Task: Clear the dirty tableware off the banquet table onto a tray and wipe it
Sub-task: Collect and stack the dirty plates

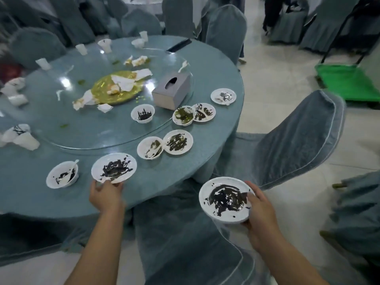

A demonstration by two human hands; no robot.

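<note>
The left hand [106,195] pinches the near rim of a smeared plate [114,168] at the edge of the table [30,198]; the right hand [260,206] grips a second plate [225,199] (dark-streaked too) off the table, over a chair [185,233]

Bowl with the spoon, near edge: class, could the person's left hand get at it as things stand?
Probably not yet: the left hand grips a dirty plate by its rim. The bowl with the spoon sits beside it, nothing between, so freeing the hand would do.

White plates [114,167] black-smeared; teal tablecloth [216,64]; gold platter [102,87].
</note>
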